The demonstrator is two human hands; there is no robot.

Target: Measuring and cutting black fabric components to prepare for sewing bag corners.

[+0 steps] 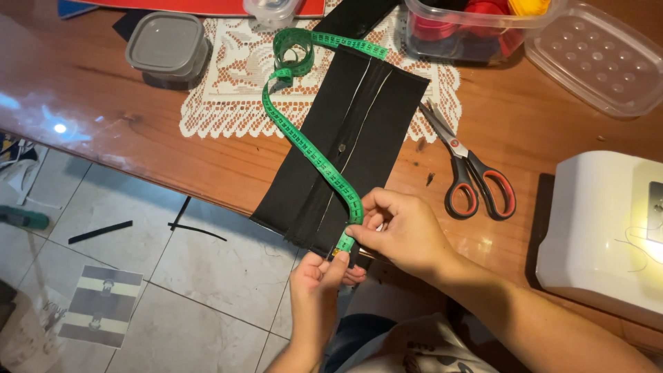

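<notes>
- The left hand is coming up from six o'clock, its thumb and forefinger pinching together on the near end of the green tape measure at the lower edge of the black fabric piece.
- The right hand is reaching in from four o'clock, its fingers clamping on the tape just above the left hand's grip, pressing it against the cloth's near edge.
- The tape is running from the hands toward eleven o'clock across the black fabric, then curling in loops on the white lace doily near twelve o'clock.
- The black fabric is lying flat at the centre of the wooden table, its far part on the doily and its near edge hanging over the table's rim.
- Scissors with red and black handles are lying just beside the fabric at three o'clock.
- A grey-lidded container is sitting at ten o'clock.
- A clear box of coloured thread spools is standing at one o'clock, its clear lid resting beside it.
- A white sewing machine is sitting at four o'clock.
</notes>
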